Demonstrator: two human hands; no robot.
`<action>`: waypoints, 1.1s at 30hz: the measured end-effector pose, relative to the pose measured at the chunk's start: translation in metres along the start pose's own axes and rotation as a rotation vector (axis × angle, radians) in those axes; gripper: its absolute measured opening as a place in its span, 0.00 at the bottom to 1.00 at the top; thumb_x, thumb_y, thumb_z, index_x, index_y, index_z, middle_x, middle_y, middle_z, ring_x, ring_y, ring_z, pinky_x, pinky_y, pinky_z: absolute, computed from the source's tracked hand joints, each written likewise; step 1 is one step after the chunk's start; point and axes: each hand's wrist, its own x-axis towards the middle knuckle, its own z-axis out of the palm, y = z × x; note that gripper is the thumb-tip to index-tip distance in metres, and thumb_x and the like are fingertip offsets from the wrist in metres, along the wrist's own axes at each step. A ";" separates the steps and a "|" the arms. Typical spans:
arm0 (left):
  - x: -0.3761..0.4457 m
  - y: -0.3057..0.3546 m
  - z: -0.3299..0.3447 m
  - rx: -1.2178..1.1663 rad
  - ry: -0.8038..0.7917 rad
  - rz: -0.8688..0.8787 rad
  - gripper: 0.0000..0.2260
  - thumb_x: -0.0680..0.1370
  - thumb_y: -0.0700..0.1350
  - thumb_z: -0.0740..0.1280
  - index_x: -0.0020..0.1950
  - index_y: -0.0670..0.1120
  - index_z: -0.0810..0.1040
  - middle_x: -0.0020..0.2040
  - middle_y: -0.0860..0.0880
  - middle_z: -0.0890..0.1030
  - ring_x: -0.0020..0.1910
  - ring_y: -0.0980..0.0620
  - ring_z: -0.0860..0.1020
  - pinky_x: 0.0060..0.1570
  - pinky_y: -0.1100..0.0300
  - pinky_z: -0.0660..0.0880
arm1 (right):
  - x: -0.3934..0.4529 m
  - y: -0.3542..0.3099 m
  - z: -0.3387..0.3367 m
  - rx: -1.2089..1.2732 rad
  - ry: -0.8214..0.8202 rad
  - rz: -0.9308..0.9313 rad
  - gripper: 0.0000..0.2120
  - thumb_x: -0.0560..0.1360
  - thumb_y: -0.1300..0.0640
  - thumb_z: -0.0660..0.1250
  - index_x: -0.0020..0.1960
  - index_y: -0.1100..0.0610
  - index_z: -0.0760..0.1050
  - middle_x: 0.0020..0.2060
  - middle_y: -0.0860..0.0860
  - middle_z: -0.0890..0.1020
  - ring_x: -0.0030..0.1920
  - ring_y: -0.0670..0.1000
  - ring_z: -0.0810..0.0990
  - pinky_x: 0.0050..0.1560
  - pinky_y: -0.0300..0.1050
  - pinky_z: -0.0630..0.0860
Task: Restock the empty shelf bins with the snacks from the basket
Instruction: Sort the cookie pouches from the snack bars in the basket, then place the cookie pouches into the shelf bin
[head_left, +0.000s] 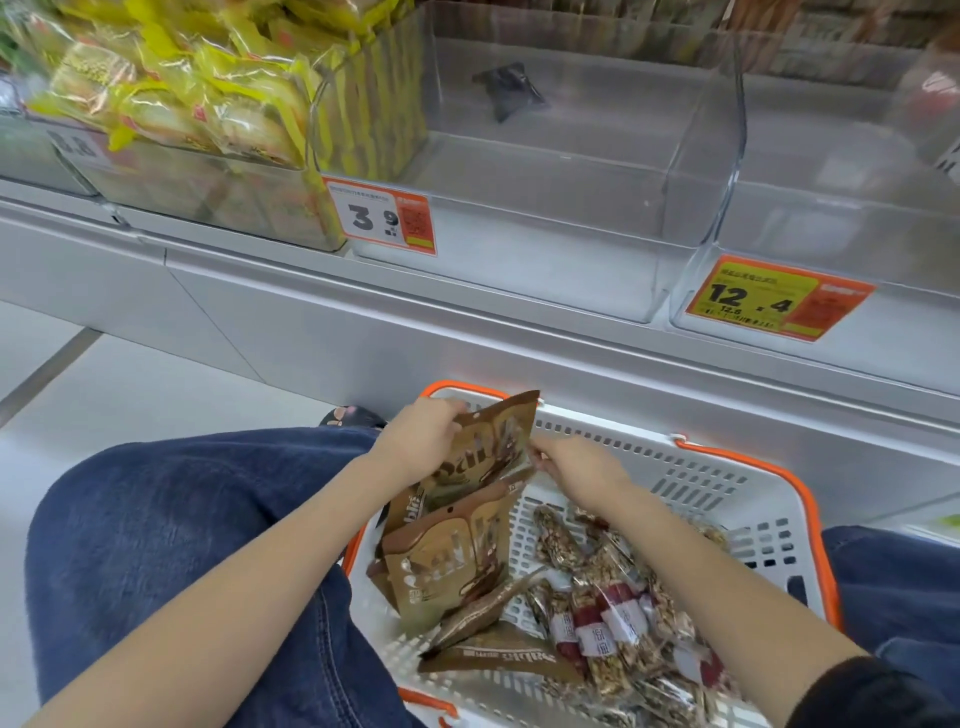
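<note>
Gripping, head view: left hand (423, 434) curled round the top left edge of a brown snack pouch (485, 452), lifted upright over the white basket (727, 483) with orange rim. Right hand (571, 462) pinches the pouch's right edge, forearm reaching across the basket. Pouch: matte brown, pale lettering, flat. In the basket: further brown pouches (447, 566) at left, clear-wrapped nut bars (613, 618) with red-and-white labels at right. Above, on the shelf: clear empty bin (691, 171) holding one dark packet (506, 88); neighbouring bin of yellow-wrapped snacks (208, 98).
</note>
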 end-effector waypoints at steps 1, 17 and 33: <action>0.000 0.003 -0.003 -0.006 -0.003 0.001 0.15 0.81 0.40 0.57 0.67 0.47 0.73 0.57 0.45 0.81 0.52 0.47 0.80 0.53 0.54 0.78 | -0.001 0.004 0.001 -0.012 -0.035 0.002 0.12 0.77 0.63 0.60 0.57 0.50 0.71 0.48 0.52 0.81 0.48 0.55 0.79 0.40 0.46 0.71; -0.013 0.004 -0.015 -0.136 0.109 -0.079 0.18 0.82 0.40 0.57 0.70 0.52 0.66 0.50 0.51 0.79 0.46 0.49 0.80 0.43 0.59 0.77 | -0.016 0.004 -0.014 -0.020 0.208 0.192 0.09 0.80 0.52 0.57 0.48 0.53 0.75 0.37 0.48 0.78 0.37 0.49 0.76 0.34 0.41 0.71; -0.066 0.092 -0.096 -1.088 -0.141 0.115 0.18 0.71 0.50 0.71 0.59 0.46 0.80 0.53 0.41 0.83 0.55 0.45 0.80 0.56 0.52 0.74 | -0.076 -0.091 -0.093 1.057 0.409 -0.146 0.08 0.79 0.60 0.63 0.43 0.63 0.69 0.28 0.63 0.77 0.22 0.51 0.75 0.23 0.39 0.69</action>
